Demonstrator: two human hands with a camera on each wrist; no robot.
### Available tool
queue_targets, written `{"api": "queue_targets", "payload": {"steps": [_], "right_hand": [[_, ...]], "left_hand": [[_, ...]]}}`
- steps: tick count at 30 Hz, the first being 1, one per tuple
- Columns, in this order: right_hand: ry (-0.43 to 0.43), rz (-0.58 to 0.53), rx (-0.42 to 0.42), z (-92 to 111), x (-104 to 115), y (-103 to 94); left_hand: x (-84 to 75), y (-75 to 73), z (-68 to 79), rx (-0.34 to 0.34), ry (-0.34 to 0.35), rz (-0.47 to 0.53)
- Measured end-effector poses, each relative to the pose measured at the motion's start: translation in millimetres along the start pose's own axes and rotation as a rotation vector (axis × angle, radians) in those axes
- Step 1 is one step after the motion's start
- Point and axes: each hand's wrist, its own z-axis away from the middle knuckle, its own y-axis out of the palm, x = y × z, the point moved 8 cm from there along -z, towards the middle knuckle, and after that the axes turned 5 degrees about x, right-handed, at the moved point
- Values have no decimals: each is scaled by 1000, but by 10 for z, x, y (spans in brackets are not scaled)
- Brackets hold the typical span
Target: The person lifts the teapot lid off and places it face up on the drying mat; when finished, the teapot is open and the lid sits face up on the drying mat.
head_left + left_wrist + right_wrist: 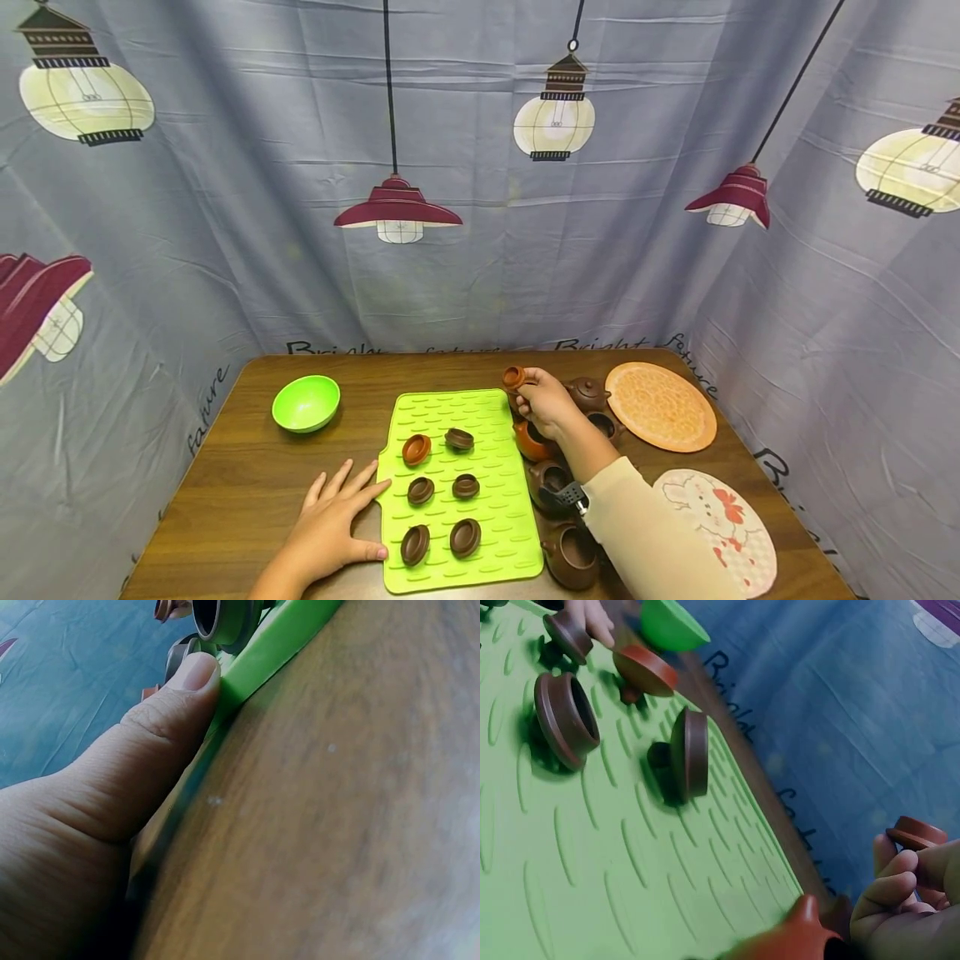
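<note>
My right hand (pixel 551 404) pinches a small orange-brown teapot lid (pixel 513 377) above the far right corner of a green silicone mat (pixel 491 417). In the right wrist view this lid (pixel 917 831) is between the thumb and fingers. Below that hand is an orange teapot (pixel 531 444), partly hidden. My left hand (pixel 330 521) rests with fingers spread at the mat's left edge, its thumb against the rim. On the mat lie several dark brown lids (pixel 465 538) and one orange lid (pixel 416 450), most tipped with hollow undersides showing.
Dark brown teapots (pixel 573 560) stand along the mat's right side, partly covered by my right arm. Farther right lie a round orange placemat (pixel 662 407) and a rabbit-print placemat (pixel 738 542). A green bowl (pixel 306 404) sits back left. A grey-blue curtain (pixel 480 292) hangs behind the table.
</note>
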Motion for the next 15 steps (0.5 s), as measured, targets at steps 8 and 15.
{"api": "queue_targets", "payload": {"steps": [8, 15], "right_hand": [[33, -51, 57, -29, -29, 213], [49, -51, 119, -88, -52, 465]], "left_hand": [[2, -7, 5, -3, -3, -2], [-8, -19, 9, -2, -2, -2]]}}
